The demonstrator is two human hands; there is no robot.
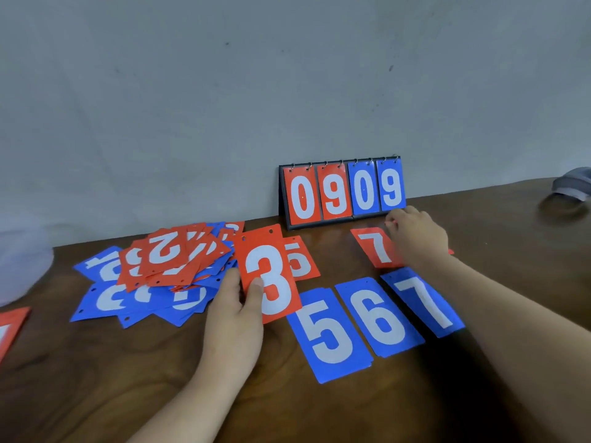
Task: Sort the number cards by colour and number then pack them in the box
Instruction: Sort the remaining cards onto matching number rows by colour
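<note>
My left hand (235, 311) grips a red 3 card (271, 279) by its lower left edge, lifted and tilted above the table. Behind it lies a red 5 card (302, 259). My right hand (417, 235) rests, fingers curled, on a red 7 card (374, 247) that lies flat; I cannot see whether it grips the card. Blue 5 (329, 334), blue 6 (379, 316) and blue 7 (422, 300) cards lie in a row in front. A mixed heap of red and blue cards (160, 273) sits at the left.
A flip scoreboard (343, 193) showing 0 9 0 9 stands against the grey wall. The brown wooden table (96, 378) runs across the view. A red card's corner (11, 327) shows at the left edge. A grey object (572, 183) lies far right.
</note>
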